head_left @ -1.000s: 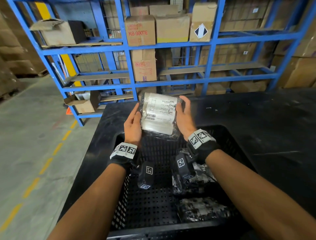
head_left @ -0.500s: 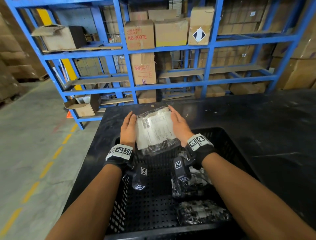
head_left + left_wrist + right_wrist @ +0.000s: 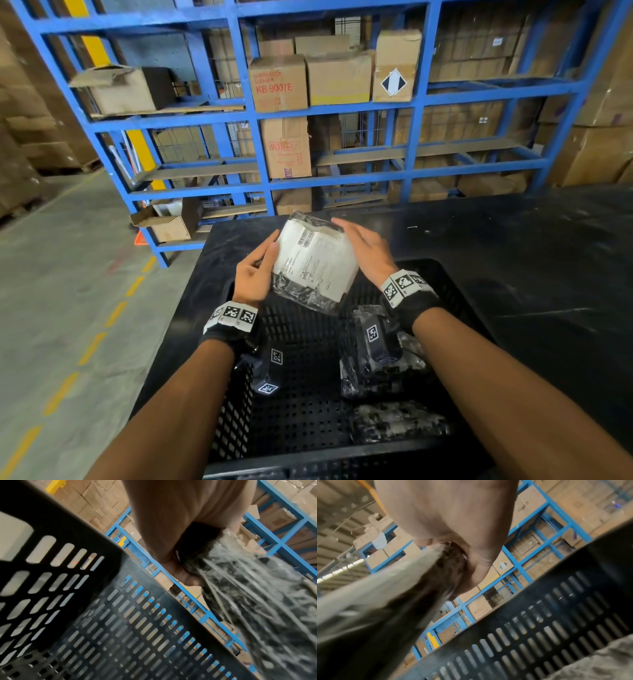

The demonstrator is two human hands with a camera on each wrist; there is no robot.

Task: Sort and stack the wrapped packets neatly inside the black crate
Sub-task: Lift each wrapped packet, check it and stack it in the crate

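Clear crinkled plastic wraps the flat packet with the white printed label [image 3: 313, 263], which is held between both hands above the far end of the black perforated plastic crate [image 3: 298, 404]. The left hand [image 3: 255, 274] grasps its left edge, thumb lying on the labelled face, the other fingers out of sight behind the packet; the right hand [image 3: 368, 253] lies along its right edge with the fingers nearly straight, and the right wrist view shows the thumb tucked under the packet. The packet is tilted, its label facing up. Below the right forearm, two more dark film-wrapped packets [image 3: 383, 370] lie in the crate, which stands on the black tabletop [image 3: 513, 246]. The wrap looks slick and loose, the contents soft and probably light, so a one-sided pinch would likely let it sag or slide; supporting opposite edges, as now, seems the safer hold for lowering it flat beside the others.
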